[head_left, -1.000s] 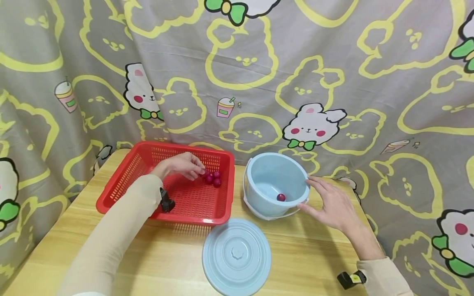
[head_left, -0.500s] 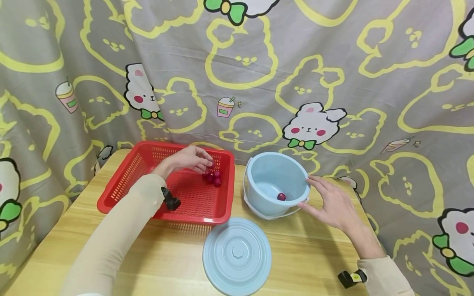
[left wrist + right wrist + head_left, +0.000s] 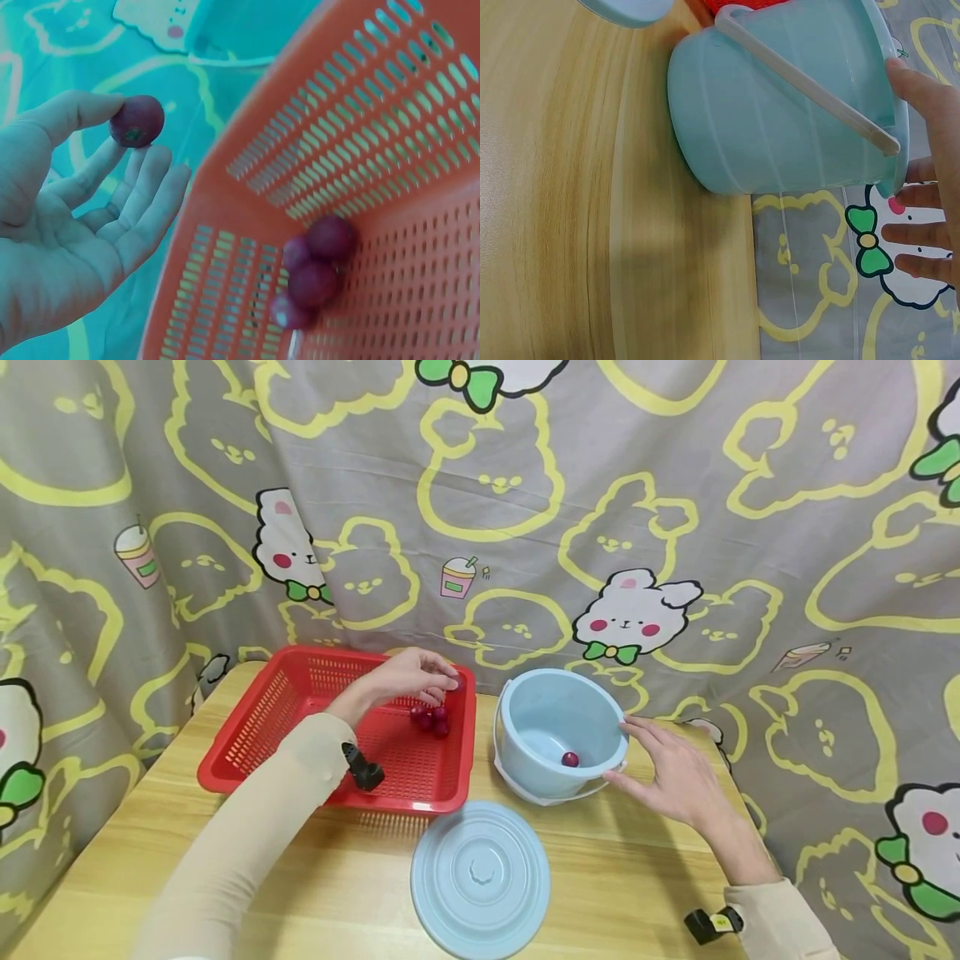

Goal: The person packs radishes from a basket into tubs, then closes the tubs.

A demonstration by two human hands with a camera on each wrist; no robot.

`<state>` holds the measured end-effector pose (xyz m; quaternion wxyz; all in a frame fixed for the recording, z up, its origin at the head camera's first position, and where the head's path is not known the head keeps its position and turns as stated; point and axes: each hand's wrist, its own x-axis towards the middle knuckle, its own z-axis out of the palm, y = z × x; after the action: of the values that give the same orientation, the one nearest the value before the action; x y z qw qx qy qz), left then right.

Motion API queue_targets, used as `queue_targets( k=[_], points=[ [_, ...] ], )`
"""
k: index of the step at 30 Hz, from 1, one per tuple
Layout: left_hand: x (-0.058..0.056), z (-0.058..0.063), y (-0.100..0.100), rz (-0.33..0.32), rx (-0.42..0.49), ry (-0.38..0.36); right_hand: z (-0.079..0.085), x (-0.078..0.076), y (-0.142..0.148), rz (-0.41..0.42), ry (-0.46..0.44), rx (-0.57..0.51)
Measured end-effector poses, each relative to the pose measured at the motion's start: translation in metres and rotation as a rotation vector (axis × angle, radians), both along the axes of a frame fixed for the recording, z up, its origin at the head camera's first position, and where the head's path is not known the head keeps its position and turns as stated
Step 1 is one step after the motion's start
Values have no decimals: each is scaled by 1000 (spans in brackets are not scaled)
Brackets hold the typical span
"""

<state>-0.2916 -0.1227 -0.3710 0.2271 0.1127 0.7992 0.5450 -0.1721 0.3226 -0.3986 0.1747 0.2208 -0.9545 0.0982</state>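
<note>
My left hand point(image 3: 416, 677) is over the back right corner of the red plastic basket point(image 3: 405, 807). Between thumb and fingertips it pinches a dark red plum point(image 3: 137, 121), clearest in the left wrist view. Below, several more plums point(image 3: 315, 281) lie clustered in the basket's corner. To the right, a light blue bucket point(image 3: 536, 777) stands upright, with a single plum point(image 3: 570, 760) on its bottom. My right hand point(image 3: 671, 772) rests at the bucket's right rim, thumb and fingers extended; the right wrist view shows the thumb touching the rim.
A round light blue lid point(image 3: 480, 881) lies on the wooden table point(image 3: 622, 877) in front of the basket and bucket. The bucket's pale handle point(image 3: 810, 86) hangs down its side. A grey patterned curtain point(image 3: 495, 560) rises behind the table.
My left hand has risen from the plums and moved right, to the basket's right rim, with one plum in its fingers. The right hand and the bucket have stayed put.
</note>
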Motion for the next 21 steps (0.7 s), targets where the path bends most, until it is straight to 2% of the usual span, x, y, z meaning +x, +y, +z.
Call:
queue_targets(
  k=[7,12,21],
  points=[
    [5,12,21,-2,34,-9,1,0,0,-4,-3,8],
    [10,21,36,-24,57,21,1,1,0,-4,-2,8],
    [16,23,65,-53,117,34,-1,0,1,-1,8,6]
  ],
)
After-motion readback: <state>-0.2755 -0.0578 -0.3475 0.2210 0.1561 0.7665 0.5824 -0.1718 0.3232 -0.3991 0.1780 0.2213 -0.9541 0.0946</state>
